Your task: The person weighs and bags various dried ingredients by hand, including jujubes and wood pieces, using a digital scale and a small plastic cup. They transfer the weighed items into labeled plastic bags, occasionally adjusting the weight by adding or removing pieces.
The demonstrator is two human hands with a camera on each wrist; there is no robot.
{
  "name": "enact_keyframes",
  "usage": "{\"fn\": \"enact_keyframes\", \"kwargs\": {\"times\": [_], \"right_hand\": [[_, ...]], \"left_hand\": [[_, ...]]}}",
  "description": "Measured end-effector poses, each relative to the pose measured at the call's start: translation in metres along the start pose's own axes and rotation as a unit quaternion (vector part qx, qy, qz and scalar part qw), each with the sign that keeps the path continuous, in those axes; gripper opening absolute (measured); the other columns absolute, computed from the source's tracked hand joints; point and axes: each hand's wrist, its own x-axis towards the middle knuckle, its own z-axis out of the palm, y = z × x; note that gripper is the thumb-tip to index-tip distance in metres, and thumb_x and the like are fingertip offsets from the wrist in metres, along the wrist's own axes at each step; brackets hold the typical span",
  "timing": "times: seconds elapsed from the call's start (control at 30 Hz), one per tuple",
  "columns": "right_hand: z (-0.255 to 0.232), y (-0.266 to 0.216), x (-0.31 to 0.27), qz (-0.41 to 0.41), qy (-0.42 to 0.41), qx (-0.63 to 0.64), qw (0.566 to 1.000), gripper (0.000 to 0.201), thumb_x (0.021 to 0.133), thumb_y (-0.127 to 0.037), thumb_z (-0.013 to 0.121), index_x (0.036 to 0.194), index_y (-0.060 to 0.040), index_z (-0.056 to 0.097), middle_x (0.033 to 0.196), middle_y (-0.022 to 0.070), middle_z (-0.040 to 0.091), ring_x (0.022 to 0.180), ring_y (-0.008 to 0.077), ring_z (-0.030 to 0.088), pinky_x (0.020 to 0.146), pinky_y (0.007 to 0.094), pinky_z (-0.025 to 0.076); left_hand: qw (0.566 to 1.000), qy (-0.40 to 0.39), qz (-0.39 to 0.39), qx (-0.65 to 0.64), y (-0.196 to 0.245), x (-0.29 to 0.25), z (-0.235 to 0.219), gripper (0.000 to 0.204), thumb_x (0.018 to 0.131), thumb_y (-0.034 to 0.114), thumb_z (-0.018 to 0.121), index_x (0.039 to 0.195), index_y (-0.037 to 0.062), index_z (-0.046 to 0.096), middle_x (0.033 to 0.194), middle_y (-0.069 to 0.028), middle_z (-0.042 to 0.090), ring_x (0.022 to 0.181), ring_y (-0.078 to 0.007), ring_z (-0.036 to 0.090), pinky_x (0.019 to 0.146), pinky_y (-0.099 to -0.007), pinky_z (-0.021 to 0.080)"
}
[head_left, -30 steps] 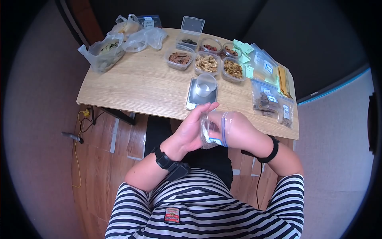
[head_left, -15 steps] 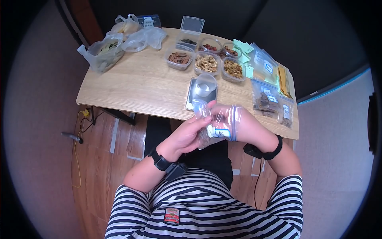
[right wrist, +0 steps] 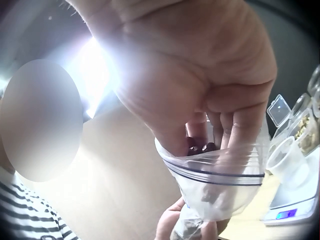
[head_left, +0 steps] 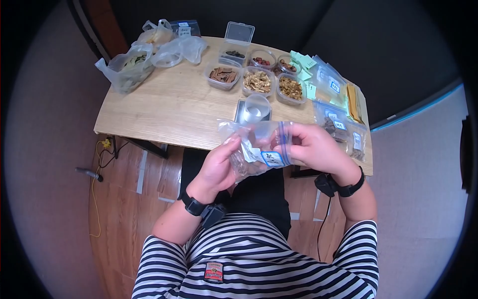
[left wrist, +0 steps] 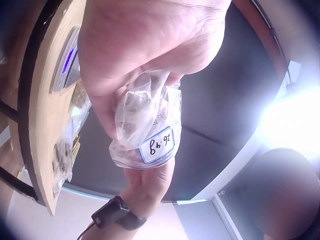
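Note:
My left hand [head_left: 215, 162] grips a clear zip bag [head_left: 244, 169] by its closed end, in front of the table. In the left wrist view the bag's blue-edged label [left wrist: 156, 145] reads 26.4g. My right hand [head_left: 316, 149] reaches in through the bag's mouth. The right wrist view shows several small dark reddish-brown pieces [right wrist: 200, 149] pinched between its thumb and fingers, just at the bag's zip rim [right wrist: 220, 177]. Beyond the bag, a clear plastic cup [head_left: 256, 108] stands on a digital scale [head_left: 240, 112] with a lit display [right wrist: 286, 214].
Tubs of bark strips [head_left: 223, 75], pale slices [head_left: 257, 81] and yellow-brown pieces [head_left: 291, 88] stand behind the scale. Labelled bags [head_left: 336, 124] and green paper slips [head_left: 303, 61] lie on the right. Plastic bags [head_left: 129, 70] sit at the back left of the table [head_left: 164, 109].
The right hand has drawn back to the right, from deep inside the bag to its mouth. My left hand has shifted left, and the bag now lies stretched between both hands with its label showing.

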Motion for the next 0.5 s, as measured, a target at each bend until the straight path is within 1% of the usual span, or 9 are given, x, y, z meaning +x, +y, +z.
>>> {"fn": "enact_keyframes", "kwargs": {"times": [0.07, 0.1, 0.17, 0.23, 0.27, 0.33, 0.37, 0.43, 0.5], "right_hand": [[-0.003, 0.013, 0.002, 0.017, -0.015, 0.246, 0.969, 0.025, 0.097, -0.015, 0.069, 0.117, 0.0002, 0.064, 0.093, 0.0076, 0.072, 0.08, 0.0125, 0.068, 0.073, 0.0252, 0.055], [-0.005, 0.012, 0.002, 0.017, -0.011, 0.244, 0.969, 0.025, 0.097, -0.015, 0.069, 0.117, 0.0002, 0.064, 0.093, 0.0076, 0.072, 0.08, 0.0125, 0.068, 0.073, 0.0252, 0.055], [-0.015, 0.006, 0.004, 0.037, -0.014, 0.314, 0.949, 0.026, 0.099, -0.014, 0.066, 0.118, 0.0026, 0.062, 0.096, 0.0092, 0.071, 0.081, 0.0145, 0.071, 0.073, 0.0246, 0.058], [-0.022, 0.008, 0.006, 0.028, -0.011, 0.321, 0.947, 0.023, 0.101, -0.016, 0.063, 0.117, 0.0003, 0.062, 0.095, 0.0102, 0.071, 0.082, 0.0171, 0.073, 0.073, 0.027, 0.061], [-0.025, 0.011, 0.008, 0.017, -0.029, 0.376, 0.926, 0.023, 0.102, -0.018, 0.062, 0.117, -0.0003, 0.062, 0.096, 0.011, 0.071, 0.082, 0.018, 0.073, 0.073, 0.0277, 0.061], [-0.027, 0.018, 0.013, -0.008, -0.059, 0.454, 0.889, 0.026, 0.104, -0.023, 0.058, 0.119, -0.0015, 0.06, 0.096, 0.0128, 0.071, 0.081, 0.0197, 0.073, 0.072, 0.0297, 0.061], [-0.03, 0.018, 0.016, -0.01, -0.056, 0.451, 0.891, 0.026, 0.104, -0.023, 0.058, 0.119, -0.0015, 0.06, 0.096, 0.0128, 0.071, 0.081, 0.0197, 0.073, 0.072, 0.0297, 0.061], [-0.031, 0.017, 0.023, -0.016, -0.073, 0.488, 0.87, 0.026, 0.104, -0.024, 0.058, 0.118, -0.002, 0.06, 0.096, 0.0126, 0.071, 0.079, 0.0197, 0.073, 0.07, 0.0301, 0.061], [-0.035, 0.018, 0.032, -0.014, -0.066, 0.489, 0.869, 0.025, 0.105, -0.024, 0.057, 0.117, -0.0022, 0.06, 0.095, 0.0117, 0.071, 0.077, 0.0184, 0.072, 0.069, 0.0293, 0.06]], "left_hand": [[1.0, -0.01, 0.011, -0.012, 0.005, -0.001, -0.005, 0.05, 0.109, 0.028, 0.036, 0.154, 0.0057, 0.03, 0.145, -0.0243, 0.049, 0.13, -0.0361, 0.054, 0.103, -0.0518, 0.051], [0.999, -0.019, 0.023, -0.024, 0.008, -0.001, -0.008, 0.05, 0.109, 0.029, 0.036, 0.154, 0.0075, 0.031, 0.146, -0.0257, 0.048, 0.131, -0.0378, 0.054, 0.102, -0.0531, 0.051], [0.999, 0.001, 0.03, -0.017, 0.013, -0.001, -0.016, 0.051, 0.108, 0.032, 0.035, 0.154, 0.0093, 0.033, 0.147, -0.0274, 0.047, 0.131, -0.0404, 0.053, 0.1, -0.0547, 0.052], [0.994, 0.026, 0.031, -0.102, 0.016, -0.001, -0.033, 0.051, 0.108, 0.035, 0.034, 0.154, 0.0117, 0.036, 0.148, -0.0299, 0.045, 0.128, -0.0478, 0.054, 0.107, -0.0607, 0.045], [0.985, 0.041, 0.027, -0.166, 0.02, -0.003, -0.026, 0.048, 0.107, 0.034, 0.035, 0.15, 0.0133, 0.041, 0.146, -0.0317, 0.047, 0.124, -0.0511, 0.057, 0.106, -0.0626, 0.045], [0.985, 0.015, 0.041, -0.165, 0.027, -0.001, -0.031, 0.047, 0.107, 0.034, 0.035, 0.149, 0.0139, 0.043, 0.144, -0.0315, 0.049, 0.122, -0.051, 0.058, 0.105, -0.0633, 0.046], [0.985, -0.004, 0.055, -0.166, 0.031, -0.001, -0.033, 0.046, 0.107, 0.035, 0.035, 0.148, 0.0144, 0.044, 0.142, -0.0314, 0.052, 0.121, -0.0509, 0.059, 0.104, -0.064, 0.046], [0.984, 0.014, 0.063, -0.167, 0.04, 0.0, -0.038, 0.046, 0.106, 0.035, 0.036, 0.146, 0.0141, 0.047, 0.138, -0.0305, 0.055, 0.119, -0.0507, 0.06, 0.101, -0.0638, 0.048], [0.983, 0.037, 0.099, -0.153, 0.051, -0.001, -0.048, 0.046, 0.106, 0.036, 0.037, 0.144, 0.0142, 0.051, 0.137, -0.0291, 0.057, 0.119, -0.0508, 0.06, 0.101, -0.0632, 0.049]]}}
